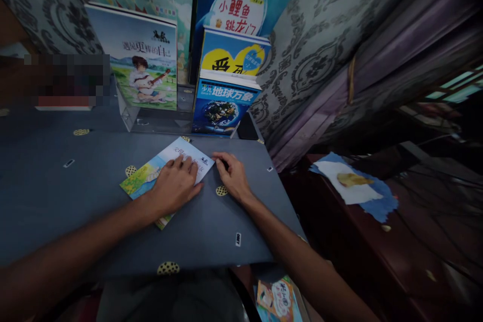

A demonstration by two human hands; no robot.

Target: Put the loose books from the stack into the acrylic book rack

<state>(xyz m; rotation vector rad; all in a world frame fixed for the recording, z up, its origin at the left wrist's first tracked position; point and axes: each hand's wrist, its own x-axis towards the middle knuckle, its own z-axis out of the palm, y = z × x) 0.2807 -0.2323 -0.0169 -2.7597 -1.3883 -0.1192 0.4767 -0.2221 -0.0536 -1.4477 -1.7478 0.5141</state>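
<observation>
A thin paperback book [177, 153] with a pale blue cover and a yellow-green field lies slanted on the dark tabletop. My left hand [175, 183] rests flat across its cover, fingers spread, hiding the middle of the picture and part of the title. At the book's right corner, my right hand [230, 171] has curled fingers, with thumb and forefinger pinched at the corner.
Upright books stand behind in a grey rack [158, 119], among them a guitar-player cover [145, 80] and a globe cover [222, 110]. A dark flat object [248, 127] lies beside it. More books [279, 299] sit below the table edge. Paper with a leaf [350, 181] lies at right.
</observation>
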